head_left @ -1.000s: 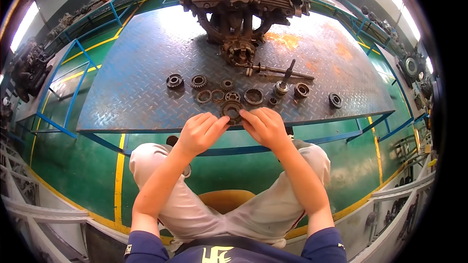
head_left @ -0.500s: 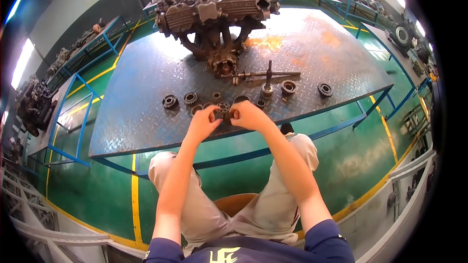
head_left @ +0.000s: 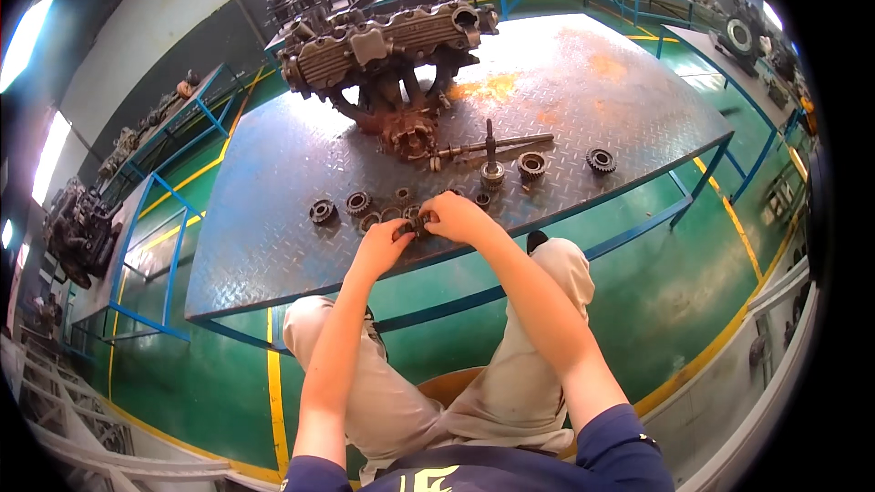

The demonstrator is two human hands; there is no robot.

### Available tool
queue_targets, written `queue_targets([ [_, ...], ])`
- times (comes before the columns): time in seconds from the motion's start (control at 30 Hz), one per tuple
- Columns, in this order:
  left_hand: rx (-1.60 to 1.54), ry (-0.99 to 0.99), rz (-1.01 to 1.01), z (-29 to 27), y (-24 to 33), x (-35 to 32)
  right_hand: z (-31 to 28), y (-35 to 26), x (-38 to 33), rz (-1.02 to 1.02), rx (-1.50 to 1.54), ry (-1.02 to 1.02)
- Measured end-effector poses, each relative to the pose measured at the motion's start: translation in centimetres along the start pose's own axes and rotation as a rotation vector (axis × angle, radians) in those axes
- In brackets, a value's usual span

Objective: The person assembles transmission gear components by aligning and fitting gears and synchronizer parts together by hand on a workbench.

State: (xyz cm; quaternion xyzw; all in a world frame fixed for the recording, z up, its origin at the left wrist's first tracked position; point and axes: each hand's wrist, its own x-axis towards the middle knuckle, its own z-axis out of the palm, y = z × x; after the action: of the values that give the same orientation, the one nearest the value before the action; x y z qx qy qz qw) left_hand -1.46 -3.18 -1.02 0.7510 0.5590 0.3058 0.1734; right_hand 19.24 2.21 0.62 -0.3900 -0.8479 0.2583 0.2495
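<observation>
Near the front edge of the metal table, my left hand and my right hand meet around a small dark metal gear. Fingers of both hands are curled and pinch it from either side, hiding most of it. Just beyond them lie metal rings and a small round part. Two toothed gears, one farther left and another beside it, rest on the tabletop. To the right of my hands, a shaft with a gear at its base stands upright, near a little ring.
A large engine stands at the back left of the blue-framed table. In front of it lies a long metal shaft. Two more gears sit to the right, one close and one farther. Side benches carry machine parts.
The view has tilted and shifted slightly, so the table and engine sit differently in it. My hands have drawn a little closer together around the gear.
</observation>
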Motion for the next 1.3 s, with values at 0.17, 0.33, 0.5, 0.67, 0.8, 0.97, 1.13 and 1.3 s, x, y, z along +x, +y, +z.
queue_targets([
  [0.17,-0.075,-0.002,-0.061,-0.2,-0.5,-0.5,-0.5,-0.5,-0.3,0.001,0.020,-0.006],
  [0.33,0.002,-0.011,-0.050,-0.7,-1.7,-0.8,-0.2,0.0,0.9,0.028,0.059,-0.093],
  [0.5,0.022,-0.022,-0.042,-1.1,-2.2,-1.5,-0.3,-0.1,0.5,-0.005,0.103,-0.081],
  [0.67,0.021,0.031,0.020,0.1,-2.1,-2.3,0.8,0.9,-0.5,-0.094,-0.018,0.069],
  [0.8,-0.019,-0.044,-0.073,-0.4,-1.4,-2.3,1.0,0.4,-1.2,-0.134,-0.021,0.081],
  [0.97,0.021,0.170,0.087,2.6,-2.2,-1.3,0.6,0.9,-1.6,-0.047,-0.023,0.068],
  [1.13,-0.021,0.161,0.075,2.4,0.1,-0.5,0.4,0.9,-3.1,0.019,-0.144,0.042],
  [1.3,-0.072,0.158,0.015,2.4,0.4,-2.3,1.0,0.2,-3.0,0.065,-0.241,0.004],
])
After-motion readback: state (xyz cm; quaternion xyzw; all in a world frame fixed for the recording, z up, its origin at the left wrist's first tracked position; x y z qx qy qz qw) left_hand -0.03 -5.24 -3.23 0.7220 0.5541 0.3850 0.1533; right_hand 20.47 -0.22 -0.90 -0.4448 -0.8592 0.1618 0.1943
